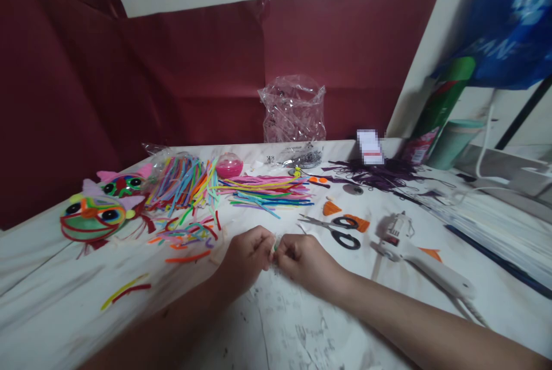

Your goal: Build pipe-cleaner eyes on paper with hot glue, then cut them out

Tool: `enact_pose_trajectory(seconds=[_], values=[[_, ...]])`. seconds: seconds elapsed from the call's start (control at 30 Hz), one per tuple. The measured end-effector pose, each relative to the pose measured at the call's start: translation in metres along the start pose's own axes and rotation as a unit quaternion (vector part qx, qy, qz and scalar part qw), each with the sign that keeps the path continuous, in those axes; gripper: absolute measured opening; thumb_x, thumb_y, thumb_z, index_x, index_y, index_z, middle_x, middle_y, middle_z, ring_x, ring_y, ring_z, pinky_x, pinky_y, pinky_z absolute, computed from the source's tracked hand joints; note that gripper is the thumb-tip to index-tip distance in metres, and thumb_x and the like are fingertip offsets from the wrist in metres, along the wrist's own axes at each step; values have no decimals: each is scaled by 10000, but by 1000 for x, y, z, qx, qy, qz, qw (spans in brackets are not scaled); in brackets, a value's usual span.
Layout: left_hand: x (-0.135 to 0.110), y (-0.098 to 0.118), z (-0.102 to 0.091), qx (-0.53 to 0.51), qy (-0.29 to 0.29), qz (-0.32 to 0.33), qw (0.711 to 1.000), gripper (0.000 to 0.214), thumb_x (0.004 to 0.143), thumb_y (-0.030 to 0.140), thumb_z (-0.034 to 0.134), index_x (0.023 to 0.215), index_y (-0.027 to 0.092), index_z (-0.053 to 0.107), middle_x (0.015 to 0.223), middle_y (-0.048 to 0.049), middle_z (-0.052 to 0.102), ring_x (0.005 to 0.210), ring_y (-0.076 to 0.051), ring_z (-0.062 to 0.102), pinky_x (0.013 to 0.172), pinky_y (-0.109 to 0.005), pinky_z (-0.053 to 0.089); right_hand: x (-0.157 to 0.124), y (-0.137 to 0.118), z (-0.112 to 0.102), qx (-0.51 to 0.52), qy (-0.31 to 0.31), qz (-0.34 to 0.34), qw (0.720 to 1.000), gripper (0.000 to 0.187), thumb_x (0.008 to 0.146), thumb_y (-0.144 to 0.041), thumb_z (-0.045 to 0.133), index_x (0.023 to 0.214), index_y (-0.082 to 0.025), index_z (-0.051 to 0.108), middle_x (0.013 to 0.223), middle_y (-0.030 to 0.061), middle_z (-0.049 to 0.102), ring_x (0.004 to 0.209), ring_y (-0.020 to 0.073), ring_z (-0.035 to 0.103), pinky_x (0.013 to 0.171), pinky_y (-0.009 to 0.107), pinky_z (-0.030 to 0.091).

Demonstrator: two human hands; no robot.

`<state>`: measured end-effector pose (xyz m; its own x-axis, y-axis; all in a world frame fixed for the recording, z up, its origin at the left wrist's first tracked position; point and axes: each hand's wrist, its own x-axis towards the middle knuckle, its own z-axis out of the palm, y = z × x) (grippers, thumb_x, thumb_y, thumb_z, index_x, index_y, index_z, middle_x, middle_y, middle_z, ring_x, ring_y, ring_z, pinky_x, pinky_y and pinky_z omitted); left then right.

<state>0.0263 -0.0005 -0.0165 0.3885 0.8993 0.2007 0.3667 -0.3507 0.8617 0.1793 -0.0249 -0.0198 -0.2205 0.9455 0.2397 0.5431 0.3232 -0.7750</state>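
Observation:
My left hand (245, 258) and my right hand (304, 261) meet just above the white table (280, 324), fingers pinched together on a tiny pale piece (275, 247) with a hint of green that I cannot make out. Black-handled scissors (338, 229) lie just right of the hands. A white glue gun (414, 255) rests further right. Beyond the hands spread piles of coloured pipe cleaners (259, 191).
Two colourful round craft faces (92, 218) sit at the left. A pink dome (229, 165), a clear plastic bag (294, 110), purple strands (379, 174) and orange felt bits (331, 208) lie at the back. Loose pipe cleaners (125, 289) lie front left. Stacked paper (495, 220) fills the right.

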Motion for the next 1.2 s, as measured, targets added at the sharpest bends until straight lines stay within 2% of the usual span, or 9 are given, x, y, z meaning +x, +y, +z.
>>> enact_pose_trajectory(seconds=[0.2, 0.37, 0.5, 0.6, 0.7, 0.77, 0.93, 1.07, 1.2], values=[[3, -3, -1, -18, 5, -10, 1000, 257, 786, 379, 463, 636, 178, 521, 513, 44, 478, 491, -110, 463, 507, -223, 352, 2, 3, 1, 50, -5, 37, 998, 208, 692, -88, 455, 518, -202, 448, 454, -53, 496, 429, 81, 424, 433, 185, 308], [6, -6, 0, -36, 39, -52, 997, 239, 747, 371, 509, 607, 178, 524, 476, 49, 486, 473, -107, 462, 493, -216, 341, 7, 12, 3, 145, -39, 70, 986, 281, 809, -190, 358, 561, -198, 490, 456, -38, 506, 401, 88, 432, 413, 191, 341], [8, -8, -1, -64, 61, -60, 994, 219, 726, 358, 538, 605, 175, 539, 468, 47, 503, 463, -104, 472, 488, -212, 350, 7, 12, 1, 131, -39, 71, 988, 243, 821, -228, 395, 616, -190, 520, 481, -30, 519, 418, 100, 446, 422, 206, 342], [8, -7, 0, -74, 48, -63, 994, 221, 729, 353, 538, 595, 177, 535, 460, 43, 518, 458, -105, 481, 492, -214, 361, 2, 10, 1, -28, -5, -37, 999, 186, 830, -256, 485, 709, -176, 602, 588, 1, 590, 521, 123, 512, 495, 225, 344], [8, -7, 1, -79, 36, -76, 993, 222, 720, 359, 530, 591, 179, 536, 442, 41, 520, 442, -108, 482, 491, -220, 371, -3, 11, 1, -192, 6, -185, 964, 294, 906, -222, 398, 753, -171, 643, 669, 41, 648, 611, 145, 577, 570, 248, 351], [9, -10, 0, -61, 41, -84, 994, 199, 705, 348, 522, 600, 180, 541, 440, 43, 516, 440, -112, 481, 483, -220, 366, -5, 10, 0, -243, 2, -217, 945, 338, 928, -238, 384, 712, -164, 633, 649, 49, 650, 599, 151, 588, 564, 254, 340], [17, -23, -11, 102, 30, -83, 991, 117, 677, 261, 500, 630, 185, 576, 486, 50, 532, 437, -106, 457, 456, -213, 302, -2, 8, -6, -254, 14, -157, 954, 249, 889, -293, 496, 707, -171, 614, 646, 38, 657, 606, 154, 600, 555, 236, 341], [17, -20, -20, 212, -14, -53, 976, 282, 752, 258, 436, 494, 188, 525, 463, 25, 500, 495, -128, 471, 493, -235, 280, 3, 8, -12, -243, 30, -117, 962, 242, 885, -195, 441, 744, -169, 636, 686, 51, 676, 619, 150, 596, 581, 232, 350], [17, -16, -23, 263, -15, -20, 964, 179, 718, 176, 460, 597, 185, 592, 597, 6, 563, 617, -150, 509, 575, -248, 311, 4, 8, -14, -247, -18, -66, 967, 235, 847, -158, 448, 745, -167, 660, 698, 60, 688, 609, 152, 577, 562, 236, 332]])
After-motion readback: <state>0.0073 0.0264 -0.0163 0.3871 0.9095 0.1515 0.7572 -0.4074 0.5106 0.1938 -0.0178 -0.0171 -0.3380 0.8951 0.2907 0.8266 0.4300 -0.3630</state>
